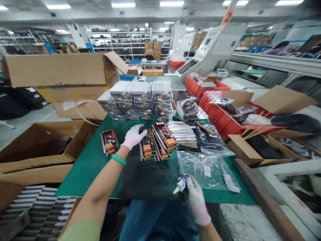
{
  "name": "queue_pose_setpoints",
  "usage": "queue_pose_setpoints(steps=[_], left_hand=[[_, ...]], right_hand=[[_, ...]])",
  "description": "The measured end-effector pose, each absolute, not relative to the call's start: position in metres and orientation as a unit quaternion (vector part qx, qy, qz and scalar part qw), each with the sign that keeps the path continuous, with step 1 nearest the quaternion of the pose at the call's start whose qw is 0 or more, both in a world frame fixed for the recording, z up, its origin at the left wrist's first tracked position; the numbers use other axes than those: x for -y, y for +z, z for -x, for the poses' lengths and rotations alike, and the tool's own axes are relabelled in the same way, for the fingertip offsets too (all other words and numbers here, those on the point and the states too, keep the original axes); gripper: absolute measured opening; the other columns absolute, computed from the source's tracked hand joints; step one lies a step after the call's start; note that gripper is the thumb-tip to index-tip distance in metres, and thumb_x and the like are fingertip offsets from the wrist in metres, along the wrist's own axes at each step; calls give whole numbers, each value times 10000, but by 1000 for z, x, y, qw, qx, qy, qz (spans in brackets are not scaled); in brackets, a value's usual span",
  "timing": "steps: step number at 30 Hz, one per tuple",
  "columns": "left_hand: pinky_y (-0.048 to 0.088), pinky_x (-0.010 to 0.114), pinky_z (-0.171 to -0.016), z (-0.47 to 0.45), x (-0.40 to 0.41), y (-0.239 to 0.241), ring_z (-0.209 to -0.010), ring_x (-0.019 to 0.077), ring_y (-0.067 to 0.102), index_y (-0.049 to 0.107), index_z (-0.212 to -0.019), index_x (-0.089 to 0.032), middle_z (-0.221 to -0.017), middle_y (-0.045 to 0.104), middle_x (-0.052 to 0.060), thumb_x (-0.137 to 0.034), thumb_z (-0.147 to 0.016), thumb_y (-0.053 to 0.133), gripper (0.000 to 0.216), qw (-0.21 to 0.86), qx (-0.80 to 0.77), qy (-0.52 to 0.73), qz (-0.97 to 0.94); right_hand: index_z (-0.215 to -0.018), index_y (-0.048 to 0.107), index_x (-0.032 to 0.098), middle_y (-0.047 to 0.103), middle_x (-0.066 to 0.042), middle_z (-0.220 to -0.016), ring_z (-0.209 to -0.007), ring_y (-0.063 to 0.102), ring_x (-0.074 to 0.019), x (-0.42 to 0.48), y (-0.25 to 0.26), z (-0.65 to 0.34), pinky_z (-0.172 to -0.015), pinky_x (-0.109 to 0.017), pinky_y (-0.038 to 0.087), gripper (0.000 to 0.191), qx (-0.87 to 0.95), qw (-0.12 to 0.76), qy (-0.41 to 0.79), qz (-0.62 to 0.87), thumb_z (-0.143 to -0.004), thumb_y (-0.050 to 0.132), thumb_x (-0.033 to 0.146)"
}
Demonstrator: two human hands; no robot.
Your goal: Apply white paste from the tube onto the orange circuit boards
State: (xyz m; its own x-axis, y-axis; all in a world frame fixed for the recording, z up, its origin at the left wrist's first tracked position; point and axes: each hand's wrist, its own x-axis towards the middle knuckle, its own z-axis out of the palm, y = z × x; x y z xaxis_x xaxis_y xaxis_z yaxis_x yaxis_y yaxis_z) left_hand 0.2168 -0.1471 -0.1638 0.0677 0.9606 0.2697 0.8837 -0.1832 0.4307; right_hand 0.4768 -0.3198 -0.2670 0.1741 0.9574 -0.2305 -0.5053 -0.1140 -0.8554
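My left hand [132,136], in a white glove, rests at the upper left corner of an orange-and-black circuit board [147,145], its thumb and fingers apart; whether it touches the board I cannot tell. To its left lies another circuit board [109,142] by itself. Several more boards [165,139] overlap on the right of the middle one. Low over the front of the table, my gloved right hand [194,195] is closed around a white squeeze tube [181,185] with blue print, its nozzle pointing down and left.
Finned metal heat sinks [142,100] are stacked at the back of the green table [82,170]. Metal strips [182,132] and clear plastic bags [200,169] lie on the right. Open cardboard boxes [37,144] flank the left side; red bins [213,112] stand at right.
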Motion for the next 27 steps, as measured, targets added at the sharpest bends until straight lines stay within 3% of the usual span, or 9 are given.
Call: queue_pose_setpoints(steps=[3,5,10,13,19,24,27], left_hand=[[504,288,-822,-218,130,-167,-939,209,646,646,-1063,-177,-1026,703,54,-379,-862,541,304,104,-628,248,-730],[500,282,-817,-216,131,-163,-912,200,648,656,-1006,-188,-979,707,41,-341,-859,540,242,99,-628,262,-726],[465,337,-935,-208,174,-143,-1010,209,615,599,-1070,-180,-1104,656,61,-345,-884,510,264,44,-624,341,-702],[471,331,-954,-213,221,-140,-1070,191,598,578,-1034,-200,-1185,618,56,-301,-891,530,182,38,-534,380,-754],[532,339,-860,-245,302,-172,-1020,187,593,538,-972,-195,-1080,631,81,-196,-899,532,73,27,-354,327,-876],[543,374,-820,-259,321,-193,-996,210,562,520,-989,-175,-1052,615,105,-185,-909,510,81,51,-299,339,-891],[545,381,-807,-261,322,-193,-995,214,550,513,-994,-174,-1045,605,108,-184,-913,503,82,56,-288,344,-892]], right_hand=[[-855,644,188,663,-1,-658,-519,585,-130,320,-270,-477,-449,-225,479,407,251,620,597,441,-702,730,555],[-870,648,190,660,3,-655,-490,558,-112,320,-269,-477,-427,-210,452,413,236,630,598,435,-699,733,557],[-902,677,207,683,12,-700,-490,560,-90,318,-268,-480,-464,-201,477,479,173,643,612,427,-551,863,475],[-900,697,200,686,3,-670,-472,560,-95,318,-268,-480,-469,-215,485,511,162,642,621,420,-494,896,438],[-916,699,200,730,-65,-843,-562,615,-134,330,-252,-470,-529,-264,527,382,253,680,548,416,-661,804,464],[-966,657,236,708,-60,-943,-839,672,-190,345,-233,-469,-646,-294,559,126,451,697,336,445,-881,600,312],[-1015,615,266,696,-39,-933,-867,675,-180,351,-229,-473,-706,-315,568,137,576,659,235,422,-914,531,229]])
